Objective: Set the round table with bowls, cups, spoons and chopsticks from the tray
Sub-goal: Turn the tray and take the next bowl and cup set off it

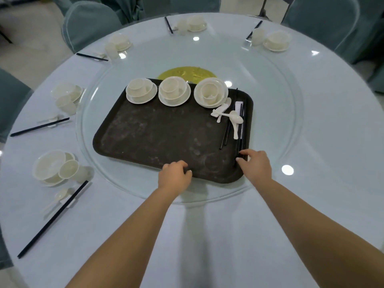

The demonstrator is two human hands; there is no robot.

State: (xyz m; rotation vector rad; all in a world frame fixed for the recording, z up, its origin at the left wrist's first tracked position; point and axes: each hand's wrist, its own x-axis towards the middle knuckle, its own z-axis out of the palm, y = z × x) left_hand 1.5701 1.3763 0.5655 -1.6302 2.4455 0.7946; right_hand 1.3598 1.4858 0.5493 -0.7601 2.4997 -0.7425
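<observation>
Scuffed dark tray (pixel 158 132) holds round white bowls (pixel 174 91).

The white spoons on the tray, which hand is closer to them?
Right. The right hand is at the tray's near right corner, touching the chopsticks that lie beside the spoons. The left hand grips the tray's near edge, further left.

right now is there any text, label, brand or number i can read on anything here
None readable.
Gold round emblem at the centre of the glass turntable: raised marks, too blurred to read as words.
White paper sleeve by the black chopsticks on the dark brown plastic tray: no print visible.
</observation>
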